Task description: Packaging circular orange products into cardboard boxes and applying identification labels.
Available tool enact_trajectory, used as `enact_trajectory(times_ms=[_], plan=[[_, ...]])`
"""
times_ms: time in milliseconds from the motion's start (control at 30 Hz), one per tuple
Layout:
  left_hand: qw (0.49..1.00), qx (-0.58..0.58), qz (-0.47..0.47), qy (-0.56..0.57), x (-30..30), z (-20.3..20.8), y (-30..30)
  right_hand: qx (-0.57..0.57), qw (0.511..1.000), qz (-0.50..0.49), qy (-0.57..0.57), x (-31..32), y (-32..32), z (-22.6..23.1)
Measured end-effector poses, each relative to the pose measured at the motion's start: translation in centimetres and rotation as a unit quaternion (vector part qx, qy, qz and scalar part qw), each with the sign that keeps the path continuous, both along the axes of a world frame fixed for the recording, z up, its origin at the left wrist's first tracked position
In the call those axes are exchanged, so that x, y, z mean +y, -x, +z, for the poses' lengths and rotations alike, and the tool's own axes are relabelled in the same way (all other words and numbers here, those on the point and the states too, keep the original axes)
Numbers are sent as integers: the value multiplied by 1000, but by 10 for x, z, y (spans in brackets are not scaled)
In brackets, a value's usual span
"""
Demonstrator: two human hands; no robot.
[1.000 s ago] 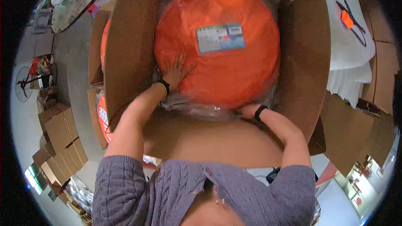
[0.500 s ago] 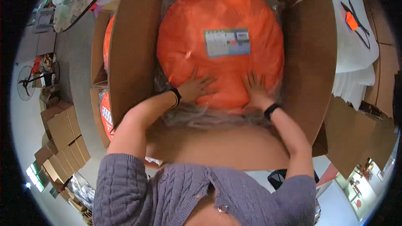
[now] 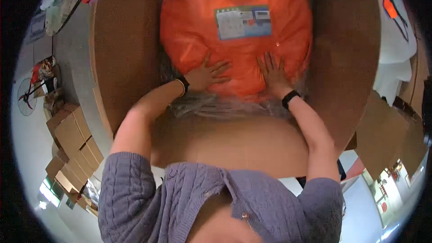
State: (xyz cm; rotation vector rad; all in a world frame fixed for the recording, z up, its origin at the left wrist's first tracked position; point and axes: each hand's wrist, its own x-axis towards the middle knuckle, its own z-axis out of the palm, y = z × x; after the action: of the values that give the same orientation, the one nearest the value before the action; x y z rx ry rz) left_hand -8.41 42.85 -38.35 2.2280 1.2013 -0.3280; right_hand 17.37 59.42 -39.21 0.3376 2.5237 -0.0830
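Observation:
A large round orange bundle [image 3: 193, 18], wrapped in clear plastic, lies inside a tall open cardboard box [image 3: 225, 144]. A printed label [image 3: 243, 22] sits on its top. My left hand [image 3: 208, 75] lies flat on the bundle's near left part with fingers spread. On the near right part, my right hand [image 3: 273, 74] presses down, its fingers also stretched out. Crumpled clear plastic [image 3: 216, 106] gathers between the bundle and the box's near wall. Both forearms reach in over that near wall.
Right of the box, scissors with an orange part [image 3: 390, 7] lie on white sheeting [image 3: 396, 40]. Cardboard boxes [image 3: 74, 130] are stacked at the left, near a standing fan [image 3: 28, 95]. More cardboard [image 3: 382, 130] stands at the lower right.
My view has come closer over the box, so the box looks larger and the bundle sits higher in the picture. Both hands stay spread on the bundle, which looks more creased around them.

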Motion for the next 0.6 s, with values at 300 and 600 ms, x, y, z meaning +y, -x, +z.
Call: enact_trajectory(times_ms=[300, 600], plan=[[960, -24, -215, 177, -87, 8, -22, -239, 887, -125, 374, 13, -37, 57], [952, 112, -128, 256, -78, -69, 3, -430, 850, -109, 284, 6, -40, 55]])
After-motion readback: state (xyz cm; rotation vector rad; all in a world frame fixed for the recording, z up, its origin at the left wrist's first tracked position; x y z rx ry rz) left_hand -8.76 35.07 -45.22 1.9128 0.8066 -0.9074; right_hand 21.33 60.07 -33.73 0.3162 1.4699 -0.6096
